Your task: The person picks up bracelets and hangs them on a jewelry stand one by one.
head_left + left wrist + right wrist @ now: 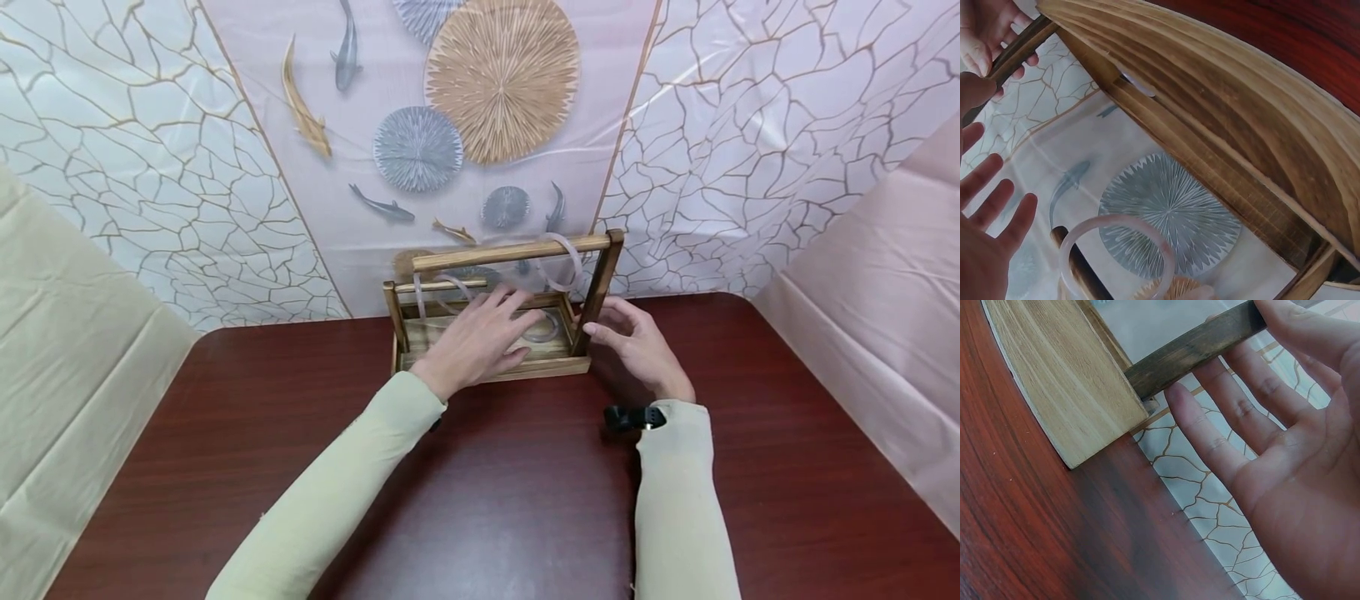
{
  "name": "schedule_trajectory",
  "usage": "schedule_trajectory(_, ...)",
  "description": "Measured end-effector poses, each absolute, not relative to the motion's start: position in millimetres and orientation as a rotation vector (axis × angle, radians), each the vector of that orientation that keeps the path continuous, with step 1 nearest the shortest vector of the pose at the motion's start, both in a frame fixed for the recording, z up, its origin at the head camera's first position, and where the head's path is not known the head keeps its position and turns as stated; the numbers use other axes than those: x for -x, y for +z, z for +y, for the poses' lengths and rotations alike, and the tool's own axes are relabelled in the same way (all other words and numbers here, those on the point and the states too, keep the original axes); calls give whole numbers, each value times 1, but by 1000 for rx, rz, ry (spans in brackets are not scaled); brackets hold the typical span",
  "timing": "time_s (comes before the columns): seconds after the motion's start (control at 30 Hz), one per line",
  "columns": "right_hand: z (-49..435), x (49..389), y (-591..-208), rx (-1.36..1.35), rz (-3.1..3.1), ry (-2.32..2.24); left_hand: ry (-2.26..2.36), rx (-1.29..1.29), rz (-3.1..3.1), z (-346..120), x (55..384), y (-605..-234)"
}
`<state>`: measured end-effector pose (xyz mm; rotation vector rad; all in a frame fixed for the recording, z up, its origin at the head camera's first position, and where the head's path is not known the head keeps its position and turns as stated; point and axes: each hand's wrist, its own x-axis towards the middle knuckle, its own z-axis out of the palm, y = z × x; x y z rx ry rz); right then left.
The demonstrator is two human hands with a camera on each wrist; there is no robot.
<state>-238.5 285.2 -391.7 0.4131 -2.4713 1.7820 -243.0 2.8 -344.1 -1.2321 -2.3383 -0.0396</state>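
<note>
A wooden jewellery stand [540, 367] with a shallow tray base and raised bars stands at the back of the table. My right hand [637, 346] holds its dark right post [1194, 353], thumb on one side and fingers on the other. Over the tray, my left hand [487, 329] has its fingers spread and holds nothing, hiding part of the tray. A pale, translucent bangle [578, 268] hangs at the right of the upper bar [517, 252]. Other pale rings hang on the left, and one lies in the tray. In the left wrist view, a pinkish bangle [1124, 220] loops round a bar end.
The dark red table [510, 500] extends in front of the stand. A patterned cloth backdrop [337, 208] rises close behind it, and beige cloth [82, 358] hangs at the left side. A black strap [633, 417] sits on the right wrist.
</note>
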Motion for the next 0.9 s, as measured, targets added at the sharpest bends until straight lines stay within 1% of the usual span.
schedule_trajectory(0.23,285,240,-392,-438,-2465,1786,-9,1209,-2386,6,248,-345)
schedule_trajectory(0.9,284,239,-390,-392,-2504,1731,46,1208,-2545,20,263,-353)
